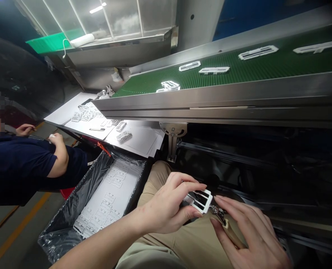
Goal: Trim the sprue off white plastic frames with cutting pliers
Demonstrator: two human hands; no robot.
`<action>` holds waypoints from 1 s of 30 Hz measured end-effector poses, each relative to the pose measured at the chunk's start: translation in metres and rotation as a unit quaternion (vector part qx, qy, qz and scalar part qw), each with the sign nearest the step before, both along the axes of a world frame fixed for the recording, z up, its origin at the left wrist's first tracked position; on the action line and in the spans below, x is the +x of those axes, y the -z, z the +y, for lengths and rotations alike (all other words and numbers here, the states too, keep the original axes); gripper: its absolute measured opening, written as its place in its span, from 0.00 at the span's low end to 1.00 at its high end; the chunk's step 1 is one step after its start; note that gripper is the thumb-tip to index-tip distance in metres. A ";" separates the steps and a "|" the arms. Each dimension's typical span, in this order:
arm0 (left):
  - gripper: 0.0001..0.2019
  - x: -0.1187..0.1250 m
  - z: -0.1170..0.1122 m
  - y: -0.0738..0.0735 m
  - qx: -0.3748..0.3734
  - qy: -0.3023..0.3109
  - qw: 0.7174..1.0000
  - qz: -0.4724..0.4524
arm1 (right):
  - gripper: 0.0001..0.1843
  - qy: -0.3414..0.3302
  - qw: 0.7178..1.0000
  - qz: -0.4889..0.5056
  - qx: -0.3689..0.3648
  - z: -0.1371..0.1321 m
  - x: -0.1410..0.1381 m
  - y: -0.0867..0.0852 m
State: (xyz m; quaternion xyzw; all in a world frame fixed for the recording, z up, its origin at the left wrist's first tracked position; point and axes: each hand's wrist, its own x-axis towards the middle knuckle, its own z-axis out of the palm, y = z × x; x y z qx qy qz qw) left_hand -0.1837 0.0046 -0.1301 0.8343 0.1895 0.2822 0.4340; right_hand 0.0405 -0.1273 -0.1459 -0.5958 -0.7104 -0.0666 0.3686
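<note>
A small white plastic frame [207,201] with dark slots is pinched between the thumb and fingers of my left hand [171,201], above my lap. Close beside its right end is my right hand [247,228], curled round what looks like a pair of nippers [218,213]. Their metal jaws point toward the frame, and a tan handle runs into my palm. Whether the jaws touch the frame, I cannot tell. More white frames [189,66] lie scattered on the green conveyor belt [143,80] ahead.
A metal rail [224,101] edges the conveyor. White-covered table [137,144] holds piled frames. On the left stands a bin lined with black plastic [84,190], with frames laid on white sheets inside. Beyond it sits a person in a dark blue shirt [20,160].
</note>
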 end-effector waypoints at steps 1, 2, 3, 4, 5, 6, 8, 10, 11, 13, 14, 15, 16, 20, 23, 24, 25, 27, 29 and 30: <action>0.28 0.000 0.000 0.000 0.000 -0.001 1.000 -0.002 | 0.17 0.002 1.000 -0.013 0.005 0.000 0.000 -0.001; 0.28 -0.001 0.000 0.000 -0.002 -0.002 1.000 -0.004 | 0.17 0.003 1.000 -0.027 0.010 0.001 0.001 -0.003; 0.28 -0.001 0.000 0.000 -0.006 -0.004 1.000 -0.004 | 0.17 0.003 0.999 -0.041 0.013 0.001 0.001 -0.004; 0.28 -0.002 0.001 0.000 -0.009 -0.006 1.000 -0.003 | 0.17 0.002 0.998 -0.053 0.016 0.001 0.001 -0.005; 0.27 -0.002 0.001 0.000 -0.011 -0.009 1.000 -0.001 | 0.18 0.000 0.998 -0.061 0.015 0.000 0.001 -0.007; 0.27 -0.003 0.001 0.000 -0.010 -0.010 1.000 0.001 | 0.17 -0.003 0.998 -0.064 0.015 0.000 0.002 -0.008; 0.27 -0.003 0.000 -0.002 -0.006 -0.015 1.000 0.004 | 0.17 -0.009 0.998 -0.067 0.012 0.000 0.002 -0.011; 0.27 -0.004 0.000 -0.003 -0.002 -0.020 1.000 0.005 | 0.18 -0.008 0.998 -0.066 0.009 0.001 0.001 -0.014; 0.27 -0.004 -0.001 -0.003 -0.001 -0.021 1.000 0.004 | 0.19 -0.007 0.998 -0.064 0.009 0.001 0.001 -0.015; 0.27 -0.004 -0.001 -0.004 -0.001 -0.024 1.000 0.004 | 0.20 -0.010 0.998 -0.065 0.011 0.002 0.002 -0.015; 0.27 -0.004 -0.001 -0.005 -0.004 -0.025 1.000 0.005 | 0.20 -0.015 0.997 -0.068 0.010 0.002 0.002 -0.015; 0.27 -0.004 -0.001 -0.005 -0.007 -0.027 1.000 0.006 | 0.20 -0.021 0.997 -0.073 0.010 0.002 0.003 -0.015; 0.26 -0.004 -0.001 -0.005 -0.012 -0.028 1.000 0.008 | 0.20 -0.027 0.997 -0.076 0.010 0.002 0.003 -0.015; 0.26 -0.005 -0.002 -0.004 -0.034 -0.032 0.999 0.016 | 0.19 -0.033 0.996 -0.085 -0.005 0.002 0.007 -0.015; 0.26 -0.006 -0.003 -0.003 -0.050 -0.039 0.998 0.022 | 0.15 -0.046 0.993 -0.107 -0.013 0.004 0.010 -0.019; 0.26 -0.006 -0.004 -0.003 -0.057 -0.041 0.997 0.024 | 0.13 -0.052 0.992 -0.117 -0.012 0.005 0.011 -0.022; 0.26 -0.006 -0.004 -0.002 -0.063 -0.043 0.997 0.025 | 0.11 -0.060 0.990 -0.126 -0.006 0.006 0.012 -0.024; 0.26 -0.006 -0.005 -0.002 -0.077 -0.043 0.996 0.028 | 0.10 -0.078 0.987 -0.141 0.004 0.009 0.011 -0.028; 0.26 -0.005 -0.006 -0.002 -0.098 -0.039 0.994 0.025 | 0.10 -0.087 0.988 -0.131 0.006 0.009 0.009 -0.028; 0.26 -0.005 -0.006 -0.002 -0.113 -0.035 0.993 0.017 | 0.10 -0.080 0.991 -0.106 -0.002 0.008 0.007 -0.027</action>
